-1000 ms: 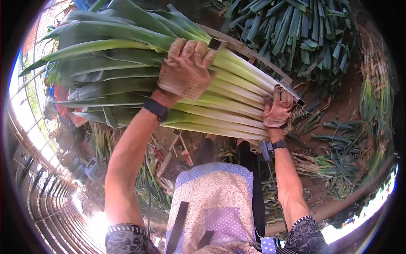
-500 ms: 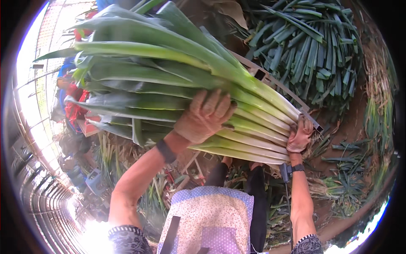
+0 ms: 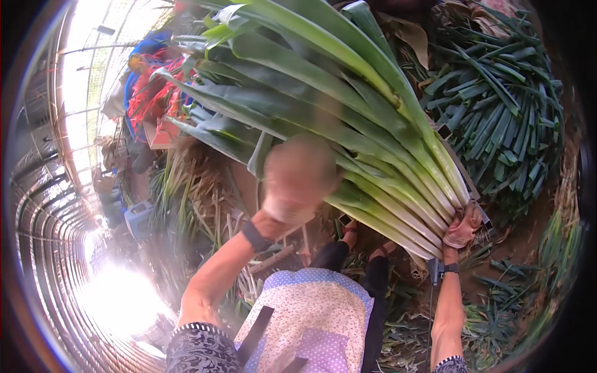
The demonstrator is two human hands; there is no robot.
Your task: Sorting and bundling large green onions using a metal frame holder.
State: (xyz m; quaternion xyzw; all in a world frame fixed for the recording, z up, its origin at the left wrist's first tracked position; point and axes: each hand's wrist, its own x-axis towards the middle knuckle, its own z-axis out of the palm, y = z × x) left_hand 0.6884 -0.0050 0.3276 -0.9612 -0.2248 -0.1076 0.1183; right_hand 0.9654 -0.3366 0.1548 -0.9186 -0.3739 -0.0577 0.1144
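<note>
A broad fan of leeks (image 3: pixel 373 124) lies across the view, green leaves toward the far left and pale stems toward the right. My right hand (image 3: pixel 463 227) is closed at the root end, its fingers curled around the white bases of the leeks. At the near edge of the leaves is my left hand (image 3: pixel 298 177), badly smeared by motion, so its fingers and any contact with the leeks cannot be made out. Each wrist wears a dark band. Part of a metal bar (image 3: pixel 460 165) shows beneath the far side of the stems.
A large pile of cut leeks (image 3: pixel 504 118) stands at the far right. Loose leaves (image 3: pixel 504 304) litter the soil at the right. Red strings (image 3: pixel 152 93) and a blue container (image 3: pixel 138 219) are at the left. A flowered apron (image 3: pixel 311 317) covers my lap.
The view has shifted, so the leeks sit farther right and slant more steeply. My left hand has gone from resting with spread fingers on the leaves to a blur at their near edge.
</note>
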